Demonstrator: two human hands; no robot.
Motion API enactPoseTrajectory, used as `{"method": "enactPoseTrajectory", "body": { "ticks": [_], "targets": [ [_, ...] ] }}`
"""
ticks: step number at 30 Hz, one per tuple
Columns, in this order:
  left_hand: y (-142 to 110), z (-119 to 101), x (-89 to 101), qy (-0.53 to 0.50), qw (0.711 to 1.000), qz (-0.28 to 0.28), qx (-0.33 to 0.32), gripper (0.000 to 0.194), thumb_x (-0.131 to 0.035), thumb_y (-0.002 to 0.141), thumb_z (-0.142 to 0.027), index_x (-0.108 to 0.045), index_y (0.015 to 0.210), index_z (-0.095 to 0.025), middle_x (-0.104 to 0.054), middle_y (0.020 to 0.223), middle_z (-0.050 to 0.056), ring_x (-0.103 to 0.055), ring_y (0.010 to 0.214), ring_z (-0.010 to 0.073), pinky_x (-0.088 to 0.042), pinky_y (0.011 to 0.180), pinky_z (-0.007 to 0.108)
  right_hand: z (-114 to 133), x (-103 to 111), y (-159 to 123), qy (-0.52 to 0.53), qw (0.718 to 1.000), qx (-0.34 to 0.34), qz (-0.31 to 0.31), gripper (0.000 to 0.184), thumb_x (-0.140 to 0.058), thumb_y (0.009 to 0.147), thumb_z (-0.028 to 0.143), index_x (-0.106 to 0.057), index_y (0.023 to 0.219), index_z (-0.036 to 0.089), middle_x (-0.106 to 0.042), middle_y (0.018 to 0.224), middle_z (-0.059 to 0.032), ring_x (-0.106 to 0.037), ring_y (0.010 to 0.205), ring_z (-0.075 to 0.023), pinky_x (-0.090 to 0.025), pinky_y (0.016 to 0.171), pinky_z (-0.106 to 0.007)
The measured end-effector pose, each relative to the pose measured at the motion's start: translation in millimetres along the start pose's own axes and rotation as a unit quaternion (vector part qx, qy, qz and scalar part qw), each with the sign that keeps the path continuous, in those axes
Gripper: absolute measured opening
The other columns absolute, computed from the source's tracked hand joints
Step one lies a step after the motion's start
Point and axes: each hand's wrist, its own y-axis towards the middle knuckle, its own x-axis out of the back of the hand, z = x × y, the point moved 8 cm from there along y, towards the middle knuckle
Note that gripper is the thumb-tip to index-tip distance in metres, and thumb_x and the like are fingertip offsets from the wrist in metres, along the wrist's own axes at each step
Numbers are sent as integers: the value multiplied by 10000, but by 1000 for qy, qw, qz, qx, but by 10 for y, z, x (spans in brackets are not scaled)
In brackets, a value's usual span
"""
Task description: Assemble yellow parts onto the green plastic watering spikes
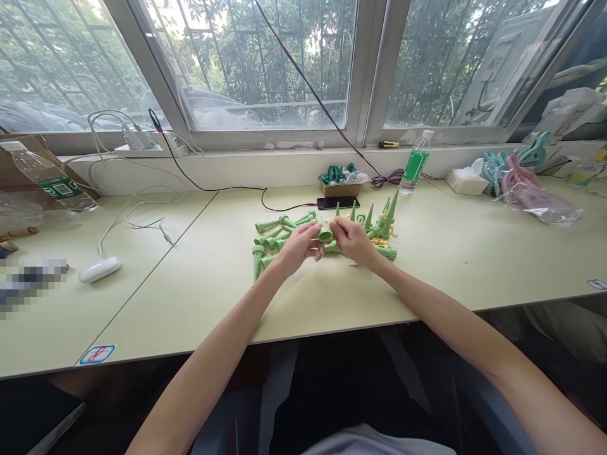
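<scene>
In the head view, my left hand (pixel 300 248) is closed around a green plastic watering spike (pixel 325 234), its wide open end facing me. Close by on the right, my right hand (pixel 355 241) is pinched at the spike's side; whatever its fingertips hold is hidden. Several green spikes (pixel 269 241) lie in a loose pile left of and behind my left hand. More cone-shaped spikes (pixel 389 218) stand upright beyond my right hand. Small yellow plastic parts (pixel 379 242) lie among them, partly covered by the hand and forearm.
Behind the pile lie a phone (pixel 338 202) on a cable and a small box (pixel 340 188) of green bundles. A green-labelled bottle (pixel 415 163) stands back right, near a tissue pack (pixel 467 178) and plastic-wrapped hangers (pixel 519 177). Leftward are white cables (pixel 142 205) and another bottle (pixel 52 180).
</scene>
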Motion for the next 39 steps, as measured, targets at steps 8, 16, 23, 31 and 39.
{"method": "enactPoseTrajectory", "body": {
  "ticks": [8, 16, 23, 31, 39],
  "targets": [
    [-30, -70, 32, 47, 998, -2, -38, 332, -702, 818, -439, -488, 796, -186, -446, 704, -33, -525, 525, 78, -397, 440, 206, 51, -25, 0, -31, 999, 30, 5, 407, -399, 992, 487, -360, 687, 219, -439, 604, 29, -350, 556, -119, -300, 568, -273],
    [-21, -121, 71, 215, 968, -54, -121, 331, -661, 830, -498, -535, 851, -193, -566, 765, 11, -554, 515, 95, -406, 407, 213, -33, -35, 11, -57, 998, 7, 16, 410, -377, 993, 485, -352, 682, 218, -443, 611, 19, -340, 570, -126, -285, 565, -276],
    [-46, -182, 65, 295, 932, -99, -185, 218, -608, 867, -412, -605, 862, -194, -614, 862, 42, -543, 549, 102, -395, 426, 223, -29, -18, 17, -86, 996, 21, 16, 386, -358, 1005, 445, -315, 694, 219, -391, 593, 32, -298, 565, -124, -251, 558, -277],
    [-72, -224, 69, 374, 888, -130, -233, 158, -566, 901, -343, -629, 910, -199, -600, 885, 39, -512, 608, 103, -422, 524, 227, -30, -14, 18, -119, 992, 33, 19, 342, -369, 1006, 386, -308, 715, 217, -350, 588, 44, -257, 561, -121, -236, 558, -277],
    [-101, -225, 44, 435, 844, -131, -285, 154, -522, 932, -302, -646, 971, -219, -576, 921, 45, -489, 642, 117, -435, 566, 233, -50, -47, 32, -84, 996, 2, 24, 366, -360, 1003, 396, -367, 687, 213, -453, 616, 12, -360, 571, -130, -286, 577, -278]
  ]
}}
